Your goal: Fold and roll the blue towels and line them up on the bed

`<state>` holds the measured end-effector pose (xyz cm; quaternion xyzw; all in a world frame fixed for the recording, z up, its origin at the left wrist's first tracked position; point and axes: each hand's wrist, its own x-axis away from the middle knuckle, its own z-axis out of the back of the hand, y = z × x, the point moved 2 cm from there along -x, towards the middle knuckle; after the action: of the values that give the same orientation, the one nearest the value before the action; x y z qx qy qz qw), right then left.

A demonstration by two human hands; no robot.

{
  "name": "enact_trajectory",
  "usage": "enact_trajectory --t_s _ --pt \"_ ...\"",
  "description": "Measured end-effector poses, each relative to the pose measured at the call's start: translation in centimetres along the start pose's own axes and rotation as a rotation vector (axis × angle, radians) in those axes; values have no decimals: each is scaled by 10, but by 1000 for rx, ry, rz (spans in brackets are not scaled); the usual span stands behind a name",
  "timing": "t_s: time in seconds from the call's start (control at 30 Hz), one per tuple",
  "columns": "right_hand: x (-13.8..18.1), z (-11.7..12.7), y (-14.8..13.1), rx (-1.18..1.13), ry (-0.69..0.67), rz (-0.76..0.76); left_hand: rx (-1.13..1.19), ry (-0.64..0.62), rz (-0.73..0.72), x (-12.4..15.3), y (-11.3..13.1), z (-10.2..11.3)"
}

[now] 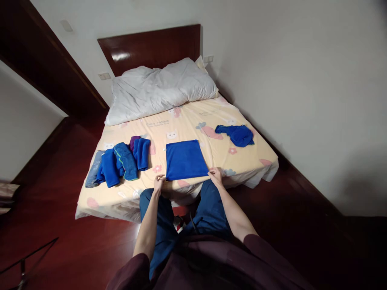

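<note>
Bedroom with a patterned bed [193,121] near a white wall: a flat, square blue cloth [185,159] lies at the bed's near edge. Left hand [158,183] and right hand [215,175] pinch its near corners with closed fingers. Uneven pulling would likely skew its straight edges.

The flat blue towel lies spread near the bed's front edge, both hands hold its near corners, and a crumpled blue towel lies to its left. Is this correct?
Not quite. In the head view the crumpled blue towel lies to the right of the flat blue towel, farther back. The left hand and right hand are at its near corners.
</note>
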<state>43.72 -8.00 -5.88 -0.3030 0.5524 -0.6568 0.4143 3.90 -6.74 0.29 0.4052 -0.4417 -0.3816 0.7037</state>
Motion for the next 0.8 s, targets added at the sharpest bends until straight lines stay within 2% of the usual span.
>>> enact_trajectory --t_s 0.2,0.4,0.5,0.6,0.7,0.8 --pt "0 2 -5 41 -16 14 -72 -30 -25 -3 -2 -1" --pt "5 1 -14 122 -26 39 -249 -27 -186 11 -6 -5" --pt "14 1 -25 196 1 104 -448 23 -436 18 -6 -9" --pt "24 -3 -38 430 0 292 -668 0 -753 18 -8 -18" --pt "20 -15 -47 652 -108 432 -725 -24 -885 10 -19 -28" --pt "-10 -38 -53 741 -205 508 -730 48 -949 0 -36 -35"
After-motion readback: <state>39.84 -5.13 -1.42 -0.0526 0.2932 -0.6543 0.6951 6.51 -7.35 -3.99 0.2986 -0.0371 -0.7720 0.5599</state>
